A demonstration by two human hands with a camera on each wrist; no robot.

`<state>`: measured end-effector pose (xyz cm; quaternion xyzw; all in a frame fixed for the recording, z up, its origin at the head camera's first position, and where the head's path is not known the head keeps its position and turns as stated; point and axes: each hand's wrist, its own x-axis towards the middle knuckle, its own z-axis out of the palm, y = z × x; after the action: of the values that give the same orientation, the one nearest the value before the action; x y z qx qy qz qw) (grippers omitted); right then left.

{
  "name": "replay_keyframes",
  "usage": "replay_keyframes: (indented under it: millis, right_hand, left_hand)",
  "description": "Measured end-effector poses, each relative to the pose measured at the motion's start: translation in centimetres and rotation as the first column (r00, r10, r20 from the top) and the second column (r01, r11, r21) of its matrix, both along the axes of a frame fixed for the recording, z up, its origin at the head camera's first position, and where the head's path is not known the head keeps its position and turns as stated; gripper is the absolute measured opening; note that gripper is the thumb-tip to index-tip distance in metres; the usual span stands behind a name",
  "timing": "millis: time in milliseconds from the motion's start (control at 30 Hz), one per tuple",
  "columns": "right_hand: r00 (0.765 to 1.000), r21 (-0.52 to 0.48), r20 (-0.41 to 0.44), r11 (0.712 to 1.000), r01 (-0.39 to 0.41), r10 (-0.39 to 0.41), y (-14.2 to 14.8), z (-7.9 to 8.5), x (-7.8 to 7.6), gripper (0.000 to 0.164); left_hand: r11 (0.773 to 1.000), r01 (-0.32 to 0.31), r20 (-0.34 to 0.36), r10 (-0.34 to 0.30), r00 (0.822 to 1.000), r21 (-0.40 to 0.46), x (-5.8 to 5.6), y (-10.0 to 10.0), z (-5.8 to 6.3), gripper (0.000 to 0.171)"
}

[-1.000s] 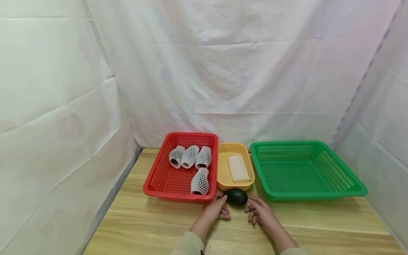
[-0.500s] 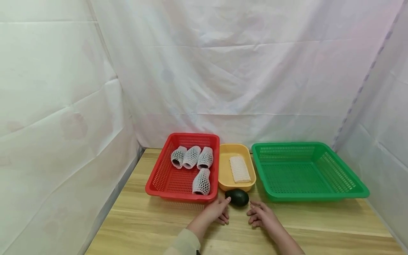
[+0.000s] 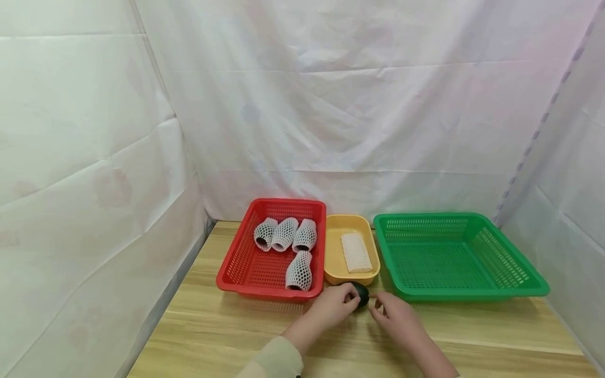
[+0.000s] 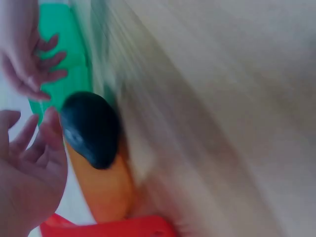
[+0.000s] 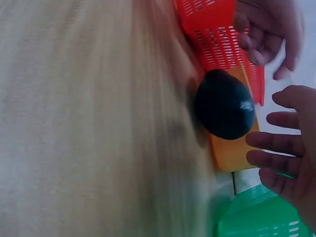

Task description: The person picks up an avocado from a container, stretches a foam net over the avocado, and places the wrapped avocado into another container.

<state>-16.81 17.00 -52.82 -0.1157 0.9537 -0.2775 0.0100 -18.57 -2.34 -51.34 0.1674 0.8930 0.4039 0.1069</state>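
A dark green avocado (image 3: pixel 362 295) lies on the wooden table just in front of the yellow tray (image 3: pixel 333 273). My left hand (image 3: pixel 334 304) is at its left side and partly covers it in the head view. In the left wrist view those fingers are loosely bent beside the avocado (image 4: pixel 91 129), not wrapped round it. At the right side of the avocado is my right hand (image 3: pixel 398 317); its fingers reach toward the fruit (image 5: pixel 224 104) in the right wrist view, spread and holding nothing. Inside the yellow tray rests a folded white foam net sleeve (image 3: pixel 356 253).
To the left stands a red basket (image 3: pixel 227 283) with several dark fruits in white foam nets (image 3: pixel 299 271). A green basket (image 3: pixel 472 292) is on the right. White cloth (image 3: pixel 331 115) hangs behind and along both sides of the table (image 3: pixel 198 336).
My left hand has moved forward and right from beside the avocado, now overlapping it. My right hand drew back slightly, then came forward again. The avocado stays near the yellow tray.
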Motion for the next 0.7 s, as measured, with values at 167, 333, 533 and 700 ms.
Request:
replay_keyframes:
  millis: [167, 333, 533, 700]
  right_hand:
    - [0.974, 0.107, -0.207, 0.991, -0.075, 0.096, 0.1, 1.2, 0.1, 0.019]
    - [0.902, 0.259, -0.366, 0.956, -0.138, 0.230, 0.7, 1.1, -0.3, 0.022]
    - [0.859, 0.378, -0.356, 0.897, -0.228, 0.368, 1.1, 0.6, -0.6, 0.024]
    - [0.902, 0.390, -0.235, 0.885, -0.254, 0.362, 0.9, 0.5, -0.7, 0.028]
  left_hand:
    - [0.978, 0.004, -0.311, -0.071, 0.948, -0.209, -1.3, 1.9, 1.1, 0.009]
    - [0.882, -0.108, -0.469, -0.137, 0.873, -0.458, -2.9, 3.5, 0.5, 0.018]
    - [0.789, -0.119, -0.403, -0.172, 0.899, -0.603, -4.4, 4.6, -0.6, 0.026]
    - [0.757, -0.086, -0.285, -0.136, 0.949, -0.648, -5.3, 4.9, -1.1, 0.034]
